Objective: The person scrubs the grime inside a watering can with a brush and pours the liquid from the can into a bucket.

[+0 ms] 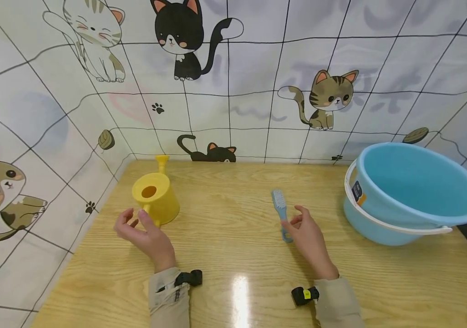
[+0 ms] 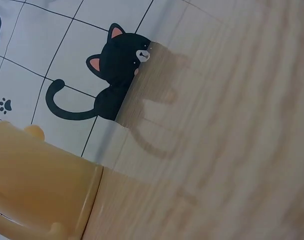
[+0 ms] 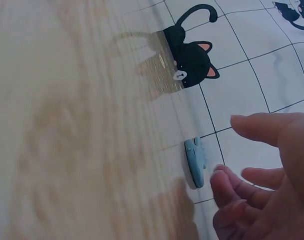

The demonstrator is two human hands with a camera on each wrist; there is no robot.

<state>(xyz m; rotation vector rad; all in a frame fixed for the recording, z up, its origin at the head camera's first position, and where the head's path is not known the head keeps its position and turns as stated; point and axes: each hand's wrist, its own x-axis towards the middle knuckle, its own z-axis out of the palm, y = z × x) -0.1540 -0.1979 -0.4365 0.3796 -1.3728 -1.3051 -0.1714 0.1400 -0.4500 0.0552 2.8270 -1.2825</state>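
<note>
A yellow watering can [image 1: 167, 205] stands at the left of the table, its spout toward the back wall. My left hand [image 1: 149, 239] is at its handle, fingers loosely bent with a gap between thumb and fingers. The left wrist view shows part of the can [image 2: 42, 185] but not the hand. Right of centre, a small light blue brush [image 1: 280, 202] lies bristles up on the table. My right hand [image 1: 310, 237] is over the brush's handle end. In the right wrist view, thumb and fingers are apart with nothing between them, the brush [image 3: 193, 162] beyond.
A large light blue bucket [image 1: 389, 232] with a white handle stands at the right of the wooden table [image 1: 225, 228]. A white wall covering [image 1: 254, 114] with cat drawings and black grid lines rises behind the table and at both sides.
</note>
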